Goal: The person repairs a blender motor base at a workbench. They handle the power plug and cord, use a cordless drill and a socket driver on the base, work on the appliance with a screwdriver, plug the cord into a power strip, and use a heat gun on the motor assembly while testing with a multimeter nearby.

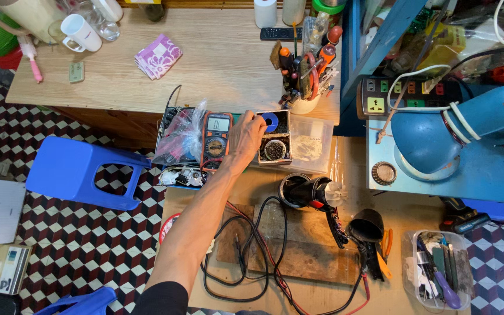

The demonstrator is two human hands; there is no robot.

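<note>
My left hand (246, 135) reaches forward from the lower left to a small open box (275, 139) at the edge of the wooden desk. Its fingertips are curled onto a blue reel (271, 121) in the box's far part. A round tin of dark bits (274, 150) lies in the near part. An orange and black multimeter (216, 139) lies just left of the hand, next to a crumpled clear bag (183, 135). My right hand is not in view.
A cup of screwdrivers and pliers (305, 70) stands behind the box. A black hair dryer (313, 193), its nozzle (367, 226) and tangled leads (252, 251) lie on the low worktop. A blue lamp (462, 125), a power strip (406, 93) and a tool tray (438, 269) sit right; a blue stool (80, 172) left.
</note>
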